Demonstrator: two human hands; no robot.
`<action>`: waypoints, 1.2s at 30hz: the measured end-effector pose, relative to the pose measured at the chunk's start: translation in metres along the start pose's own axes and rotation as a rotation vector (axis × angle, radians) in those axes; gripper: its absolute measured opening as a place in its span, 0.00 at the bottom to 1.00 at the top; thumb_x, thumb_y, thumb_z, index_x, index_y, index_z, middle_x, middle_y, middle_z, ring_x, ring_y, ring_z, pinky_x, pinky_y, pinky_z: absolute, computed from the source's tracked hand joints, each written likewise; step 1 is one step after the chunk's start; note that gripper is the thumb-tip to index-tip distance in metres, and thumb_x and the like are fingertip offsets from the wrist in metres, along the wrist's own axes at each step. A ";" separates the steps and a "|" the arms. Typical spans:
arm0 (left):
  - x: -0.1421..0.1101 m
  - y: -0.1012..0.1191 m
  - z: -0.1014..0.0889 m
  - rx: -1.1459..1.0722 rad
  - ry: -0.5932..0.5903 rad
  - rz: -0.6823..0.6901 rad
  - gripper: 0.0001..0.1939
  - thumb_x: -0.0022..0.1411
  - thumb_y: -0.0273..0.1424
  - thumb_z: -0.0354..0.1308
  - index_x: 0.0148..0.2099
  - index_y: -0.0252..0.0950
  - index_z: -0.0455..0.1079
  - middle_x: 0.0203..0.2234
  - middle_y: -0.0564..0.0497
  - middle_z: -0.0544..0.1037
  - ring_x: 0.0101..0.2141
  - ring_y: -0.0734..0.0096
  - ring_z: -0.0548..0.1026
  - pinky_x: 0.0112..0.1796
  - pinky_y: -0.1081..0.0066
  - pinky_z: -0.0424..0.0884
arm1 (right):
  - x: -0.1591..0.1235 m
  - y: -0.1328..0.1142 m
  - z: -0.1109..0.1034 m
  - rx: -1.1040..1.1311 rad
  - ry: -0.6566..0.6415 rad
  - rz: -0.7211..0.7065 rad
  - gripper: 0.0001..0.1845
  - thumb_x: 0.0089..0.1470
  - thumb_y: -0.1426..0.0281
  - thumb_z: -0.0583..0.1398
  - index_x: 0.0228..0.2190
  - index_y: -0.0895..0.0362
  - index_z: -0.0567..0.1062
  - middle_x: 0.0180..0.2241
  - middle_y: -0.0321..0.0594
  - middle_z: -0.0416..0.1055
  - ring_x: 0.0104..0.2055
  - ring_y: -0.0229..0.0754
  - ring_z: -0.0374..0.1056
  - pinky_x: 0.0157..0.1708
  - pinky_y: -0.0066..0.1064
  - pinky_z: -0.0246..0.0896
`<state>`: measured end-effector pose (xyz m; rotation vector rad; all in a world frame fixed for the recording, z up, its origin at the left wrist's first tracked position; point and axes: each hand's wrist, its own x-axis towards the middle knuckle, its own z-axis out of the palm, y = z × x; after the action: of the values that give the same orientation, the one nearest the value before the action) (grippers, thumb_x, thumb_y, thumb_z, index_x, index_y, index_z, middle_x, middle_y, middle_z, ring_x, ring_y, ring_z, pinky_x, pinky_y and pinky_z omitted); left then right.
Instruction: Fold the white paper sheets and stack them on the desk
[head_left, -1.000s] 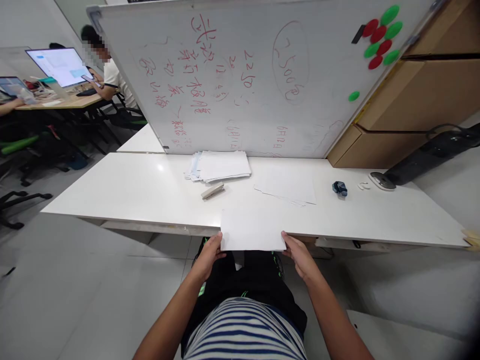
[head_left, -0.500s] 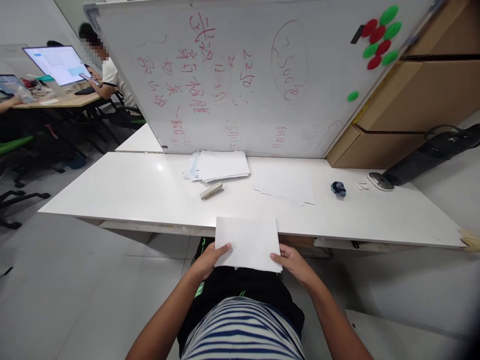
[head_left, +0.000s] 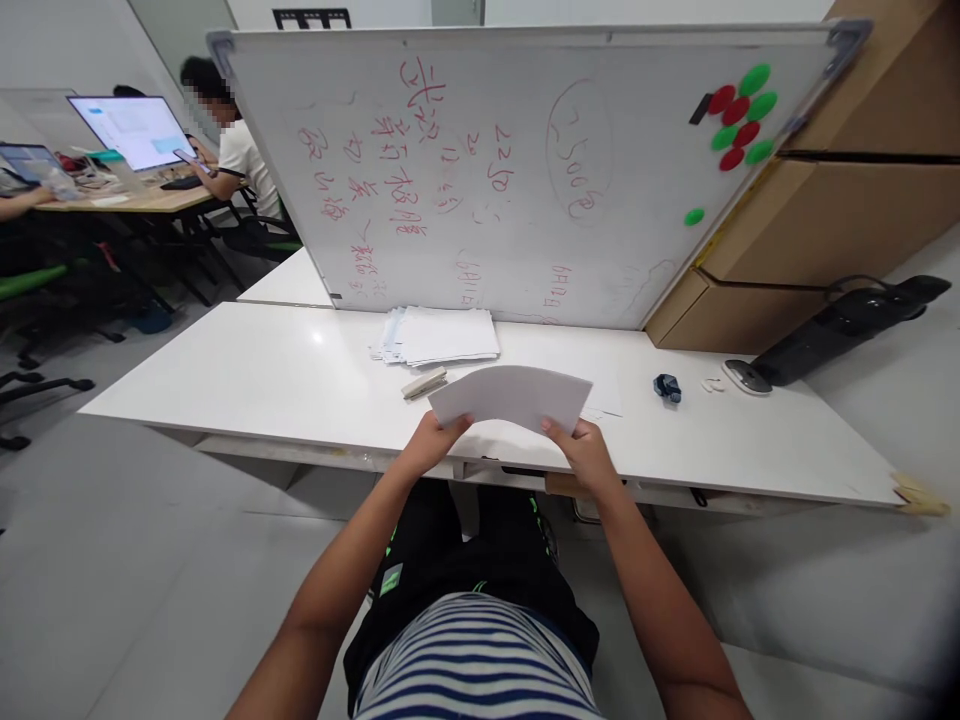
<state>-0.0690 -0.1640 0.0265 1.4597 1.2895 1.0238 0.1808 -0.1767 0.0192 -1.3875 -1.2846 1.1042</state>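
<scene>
White paper (head_left: 510,393), curved upward in the middle, is held over the front part of the white desk; whether it is one sheet or several I cannot tell. My left hand (head_left: 436,440) pinches its lower left part, thumb on the near face. At its lower right, my right hand (head_left: 581,447) grips it the same way. Just left of the paper lies a light-coloured stapler (head_left: 424,383). Behind that, a thick stack of paper (head_left: 446,335) rests against the foot of the whiteboard. Loose sheets (head_left: 606,398) on the desk are mostly hidden behind the held paper.
A whiteboard (head_left: 480,180) with red writing and round magnets stands along the desk (head_left: 225,370). To the right are a small dark blue object (head_left: 667,388), a mouse (head_left: 746,377), a black bottle (head_left: 840,325) and cardboard boxes (head_left: 847,220). Another person (head_left: 251,165) sits far left.
Both hands first drew the paper toward my body, then raised it forward over the desk. The flat paper is now bent into an arch. My view has tilted up slightly.
</scene>
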 end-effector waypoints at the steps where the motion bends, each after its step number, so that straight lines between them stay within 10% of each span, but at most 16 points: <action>1: 0.006 -0.005 0.004 0.010 0.033 -0.025 0.20 0.58 0.41 0.58 0.47 0.32 0.73 0.44 0.45 0.79 0.46 0.55 0.74 0.48 0.59 0.70 | 0.004 0.002 0.004 -0.034 -0.010 0.009 0.26 0.47 0.52 0.63 0.39 0.61 0.79 0.41 0.47 0.78 0.45 0.54 0.72 0.44 0.42 0.66; 14: 0.004 -0.034 0.025 0.174 0.089 0.013 0.18 0.62 0.43 0.53 0.45 0.34 0.72 0.41 0.45 0.79 0.44 0.56 0.75 0.44 0.63 0.70 | 0.009 0.024 0.015 -0.287 0.034 -0.097 0.27 0.54 0.51 0.56 0.42 0.59 0.77 0.41 0.48 0.77 0.47 0.53 0.71 0.45 0.41 0.66; 23: 0.068 -0.030 -0.026 0.658 0.371 0.097 0.22 0.68 0.42 0.44 0.56 0.35 0.64 0.54 0.40 0.69 0.56 0.53 0.63 0.52 0.57 0.59 | -0.019 0.052 -0.011 -0.126 0.222 0.212 0.27 0.46 0.53 0.63 0.40 0.62 0.76 0.42 0.53 0.77 0.45 0.57 0.72 0.42 0.42 0.69; 27: 0.093 -0.038 -0.038 0.815 0.288 -0.096 0.23 0.70 0.41 0.35 0.42 0.36 0.69 0.41 0.39 0.76 0.46 0.51 0.70 0.43 0.59 0.61 | -0.030 0.061 -0.011 0.136 0.163 0.388 0.22 0.41 0.59 0.67 0.36 0.60 0.76 0.38 0.51 0.78 0.39 0.55 0.74 0.38 0.42 0.72; 36: 0.080 -0.036 -0.039 0.857 -0.040 0.077 0.23 0.69 0.45 0.36 0.28 0.38 0.61 0.24 0.49 0.71 0.28 0.64 0.68 0.30 0.69 0.56 | -0.042 0.061 0.003 0.271 -0.034 0.442 0.22 0.44 0.63 0.67 0.41 0.59 0.73 0.39 0.48 0.78 0.38 0.52 0.76 0.34 0.37 0.73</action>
<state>-0.1067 -0.0788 0.0026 2.1502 1.7587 0.4725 0.1860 -0.2204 -0.0406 -1.4830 -0.8265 1.5420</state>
